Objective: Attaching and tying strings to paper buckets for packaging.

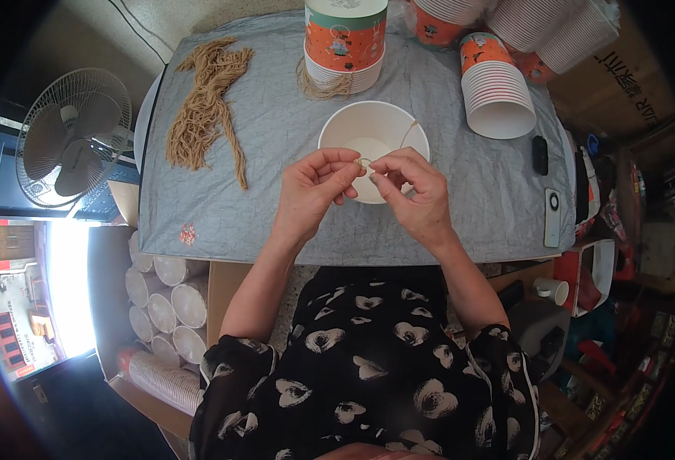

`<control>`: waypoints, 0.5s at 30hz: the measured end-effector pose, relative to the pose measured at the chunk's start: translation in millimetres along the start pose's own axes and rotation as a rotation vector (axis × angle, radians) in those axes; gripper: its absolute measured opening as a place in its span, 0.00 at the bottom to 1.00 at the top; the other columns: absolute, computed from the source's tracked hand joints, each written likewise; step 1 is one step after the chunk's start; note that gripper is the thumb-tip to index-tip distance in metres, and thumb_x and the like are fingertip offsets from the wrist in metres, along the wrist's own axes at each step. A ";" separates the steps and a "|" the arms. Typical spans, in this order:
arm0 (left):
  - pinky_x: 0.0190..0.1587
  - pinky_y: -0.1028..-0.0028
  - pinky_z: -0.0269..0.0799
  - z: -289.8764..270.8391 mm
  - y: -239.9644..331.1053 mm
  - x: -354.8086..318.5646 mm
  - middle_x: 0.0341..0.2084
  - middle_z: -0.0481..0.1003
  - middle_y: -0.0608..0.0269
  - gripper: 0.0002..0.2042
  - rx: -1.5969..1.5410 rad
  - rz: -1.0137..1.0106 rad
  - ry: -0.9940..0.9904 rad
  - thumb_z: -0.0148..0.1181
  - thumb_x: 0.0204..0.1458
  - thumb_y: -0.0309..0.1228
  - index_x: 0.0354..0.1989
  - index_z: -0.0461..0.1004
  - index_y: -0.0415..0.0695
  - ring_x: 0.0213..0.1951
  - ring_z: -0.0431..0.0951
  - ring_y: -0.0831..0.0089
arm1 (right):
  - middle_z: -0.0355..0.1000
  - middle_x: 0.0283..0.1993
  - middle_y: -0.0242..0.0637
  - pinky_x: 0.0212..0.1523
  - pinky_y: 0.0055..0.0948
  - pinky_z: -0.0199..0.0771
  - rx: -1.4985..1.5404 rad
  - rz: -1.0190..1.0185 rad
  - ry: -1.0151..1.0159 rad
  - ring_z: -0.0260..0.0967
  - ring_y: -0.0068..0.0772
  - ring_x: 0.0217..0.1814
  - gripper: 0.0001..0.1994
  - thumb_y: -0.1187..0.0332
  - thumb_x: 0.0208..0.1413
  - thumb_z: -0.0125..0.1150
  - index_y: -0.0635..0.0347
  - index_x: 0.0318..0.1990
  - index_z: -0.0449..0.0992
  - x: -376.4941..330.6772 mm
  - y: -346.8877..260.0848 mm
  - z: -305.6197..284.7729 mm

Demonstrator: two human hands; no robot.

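Observation:
My left hand (314,184) and my right hand (416,188) meet above a white paper bucket (330,132). Between their fingertips they pinch a thin tan cord (365,163), bent into a small loop. A stray end of cord rises past my right hand near the bucket's right rim. The bucket's inside faces up, and my hands hide part of its near side. Farther back stands a stack of orange and green printed paper buckets (345,46), with several loose cords round its base. On the left lies a large bundle of tan cords (207,107).
More stacked paper buckets (498,96) lie at the back right of the grey-covered table (268,222). A black object (540,156) and a phone-like device (553,218) rest by the right edge. Left of the table are a fan (75,138) and a carton of wrapped stacks (163,313).

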State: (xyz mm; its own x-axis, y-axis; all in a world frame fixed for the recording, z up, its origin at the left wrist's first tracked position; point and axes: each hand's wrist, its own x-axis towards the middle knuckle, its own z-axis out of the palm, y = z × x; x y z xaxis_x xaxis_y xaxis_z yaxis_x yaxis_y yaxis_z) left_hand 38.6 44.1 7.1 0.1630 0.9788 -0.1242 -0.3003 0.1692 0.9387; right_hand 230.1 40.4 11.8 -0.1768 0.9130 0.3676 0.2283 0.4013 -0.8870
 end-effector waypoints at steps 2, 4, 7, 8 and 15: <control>0.27 0.85 0.69 0.4 -2.4 -1.1 0.32 0.82 0.64 0.08 0.020 -0.014 -0.008 0.66 0.59 0.28 0.43 0.79 0.37 0.28 0.79 0.83 | 0.76 0.39 0.32 0.31 0.20 0.73 -0.025 0.011 0.005 0.73 0.19 0.31 0.08 0.79 0.55 0.67 0.64 0.42 0.81 -1.1 0.4 3.2; 0.27 0.85 0.69 0.9 -3.7 -1.9 0.32 0.82 0.65 0.09 0.037 0.008 -0.032 0.67 0.59 0.28 0.43 0.79 0.37 0.29 0.80 0.83 | 0.76 0.38 0.32 0.31 0.20 0.73 -0.011 0.007 0.017 0.73 0.20 0.31 0.08 0.79 0.55 0.68 0.64 0.42 0.81 -1.7 2.9 5.5; 0.30 0.83 0.73 -1.2 -5.6 -1.4 0.33 0.82 0.63 0.09 0.067 -0.007 -0.046 0.66 0.59 0.27 0.44 0.79 0.36 0.32 0.82 0.80 | 0.76 0.36 0.33 0.31 0.20 0.73 -0.011 -0.025 0.013 0.73 0.20 0.31 0.07 0.79 0.55 0.68 0.65 0.41 0.80 -2.4 8.6 4.9; 0.30 0.83 0.73 -0.9 -5.1 -2.2 0.33 0.82 0.63 0.09 0.068 -0.008 -0.043 0.66 0.59 0.27 0.44 0.79 0.36 0.32 0.82 0.80 | 0.76 0.36 0.33 0.31 0.20 0.73 -0.009 -0.025 0.011 0.73 0.20 0.31 0.07 0.79 0.55 0.68 0.65 0.41 0.80 -2.8 8.7 4.2; 0.42 0.77 0.82 3.8 -3.6 -4.6 0.36 0.82 0.55 0.08 -0.014 -0.022 -0.024 0.64 0.59 0.22 0.44 0.77 0.32 0.38 0.85 0.72 | 0.77 0.36 0.30 0.37 0.19 0.74 0.111 0.123 0.009 0.74 0.18 0.35 0.04 0.77 0.59 0.65 0.65 0.40 0.80 -5.3 6.6 4.4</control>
State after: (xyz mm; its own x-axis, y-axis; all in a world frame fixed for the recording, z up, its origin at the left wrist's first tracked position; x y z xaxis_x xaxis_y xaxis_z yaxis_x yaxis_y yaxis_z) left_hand 42.5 38.6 5.5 0.1917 0.9719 -0.1367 -0.3099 0.1921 0.9311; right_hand 228.3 37.9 2.7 -0.1453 0.9557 0.2562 0.1409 0.2763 -0.9507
